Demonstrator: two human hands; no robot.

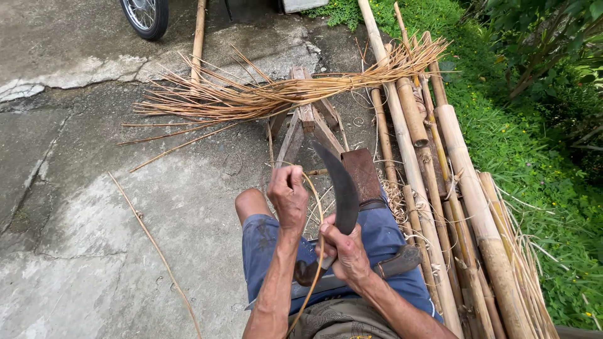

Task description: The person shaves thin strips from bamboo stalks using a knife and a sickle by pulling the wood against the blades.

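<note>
Bamboo strip (316, 207) is pinched in the fisted left hand (287, 196), the right hand (344, 251) gripping a curved knife (339, 188); a finished-looking bundle of strips (264, 97) lies ahead, whole bamboo poles (465, 207) beside.

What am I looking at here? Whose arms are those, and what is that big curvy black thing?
You are seeing through a camera worn on a person's head, looking down at their own lap and hands. The person sits outside on concrete ground, wearing blue shorts. The left hand pinches a thin bamboo strip that bends in a long curve. The right hand grips the handle of a curved dark knife, its blade pointing away from the body. In front stands a small wooden block stand with a bundle of thin strips lying across it. On the right lie thick bamboo poles beside green grass. At the top you can spot part of a wheel.
</note>
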